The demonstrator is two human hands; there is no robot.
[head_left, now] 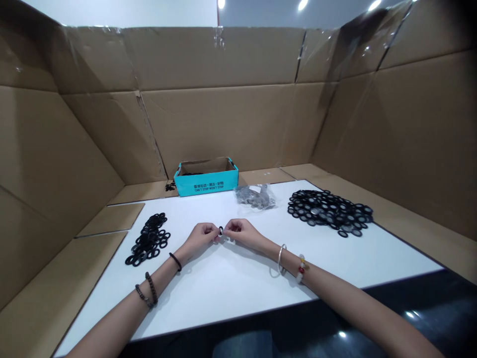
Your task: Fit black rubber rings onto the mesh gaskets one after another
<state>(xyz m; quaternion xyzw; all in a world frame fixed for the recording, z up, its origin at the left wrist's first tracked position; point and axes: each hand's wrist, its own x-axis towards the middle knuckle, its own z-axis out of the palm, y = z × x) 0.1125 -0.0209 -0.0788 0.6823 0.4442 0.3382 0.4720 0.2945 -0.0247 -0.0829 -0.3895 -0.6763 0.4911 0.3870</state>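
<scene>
Your left hand (201,236) and right hand (240,232) meet fingertip to fingertip over the middle of the white counter (231,283). Both are pinched narrow on one small black ring (221,230). A pile of plain black rings (149,238) lies near the left edge and a pile of grey-centred rings (330,211) near the right edge. A clear bag (255,195) and a teal box (206,176) sit at the far edge.

Small assembly workstation: white table (231,283) walled by cardboard sheets (231,119), piles of black rings (330,211), teal box (206,177).
</scene>
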